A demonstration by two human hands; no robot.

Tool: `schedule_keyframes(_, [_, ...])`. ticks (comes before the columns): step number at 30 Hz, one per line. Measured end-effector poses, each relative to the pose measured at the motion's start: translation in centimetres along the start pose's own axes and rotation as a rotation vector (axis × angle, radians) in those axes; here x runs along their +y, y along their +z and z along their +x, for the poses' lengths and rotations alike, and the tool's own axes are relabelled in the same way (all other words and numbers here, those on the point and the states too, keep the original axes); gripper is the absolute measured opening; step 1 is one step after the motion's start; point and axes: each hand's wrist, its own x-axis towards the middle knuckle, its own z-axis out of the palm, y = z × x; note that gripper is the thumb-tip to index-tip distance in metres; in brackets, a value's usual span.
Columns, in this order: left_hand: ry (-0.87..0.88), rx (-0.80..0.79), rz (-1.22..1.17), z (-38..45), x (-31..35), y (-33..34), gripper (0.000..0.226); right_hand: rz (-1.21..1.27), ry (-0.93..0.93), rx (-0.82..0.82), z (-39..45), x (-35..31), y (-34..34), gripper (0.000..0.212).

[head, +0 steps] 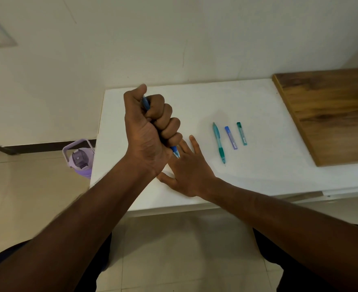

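Note:
My left hand point(150, 131) grips a blue mechanical pencil point(175, 152) in a fist above the white table point(258, 102), thumb over its top end and tip pointing down. The pencil's tip sits right over the fingers of my right hand point(189, 171), which lies flat and open on the table, partly hidden behind my left fist. To the right lie a teal mechanical pencil point(218, 142), a blue lead case point(231, 137) and a green lead case point(242, 133), side by side.
A wooden board point(329, 114) lies on the table's right end. A purple water bottle point(80, 159) stands on the tiled floor by the table's left edge. A white wall rises right behind the table.

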Motion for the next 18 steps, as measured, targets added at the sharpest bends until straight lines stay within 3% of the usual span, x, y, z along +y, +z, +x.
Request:
schedule_keyframes(12, [0.032,0.006,-0.051,0.08,0.11,-0.25,0.066,0.004,-0.005,0.043,0.04,0.02,0.27,0.078])
schedule_keyframes(18, [0.022,0.096,0.009,0.33,-0.07,-0.28,0.069,-0.007,0.003,0.041,0.15,0.04,0.50,0.080])
